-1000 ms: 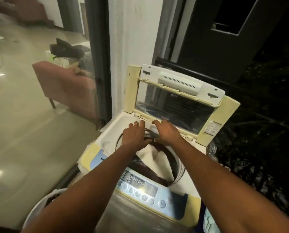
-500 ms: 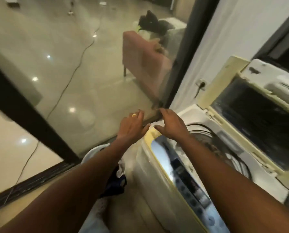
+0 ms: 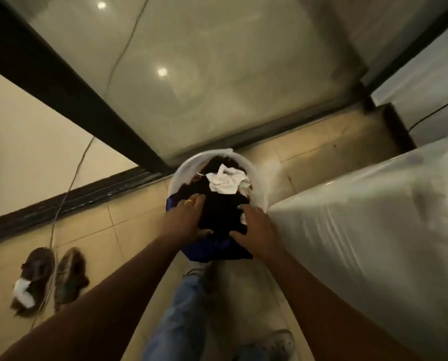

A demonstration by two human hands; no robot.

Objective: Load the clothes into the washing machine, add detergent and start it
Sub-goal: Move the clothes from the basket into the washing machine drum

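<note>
A white round laundry basket (image 3: 182, 170) stands on the tiled floor, just left of the washing machine's plastic-wrapped side (image 3: 360, 243). It is heaped with clothes: a crumpled white cloth (image 3: 226, 182) at the far side, a black garment (image 3: 221, 214) in the middle, and blue fabric (image 3: 212, 252) spilling over the near rim. My left hand (image 3: 187, 217) and my right hand (image 3: 255, 231) press in on the black garment from either side, thumbs dug into it. The machine's drum and lid are out of view.
A glass sliding door with a black frame (image 3: 69, 82) runs behind the basket. A pair of dark shoes (image 3: 48, 277) lies on the floor at left, with a thin cable (image 3: 61, 209) trailing past. My jeans leg (image 3: 181, 308) and shoe (image 3: 277, 342) are below the basket.
My view swung from the open machine down to the basket on the floor. Both hands left the drum opening, dropped left and closed onto the black garment.
</note>
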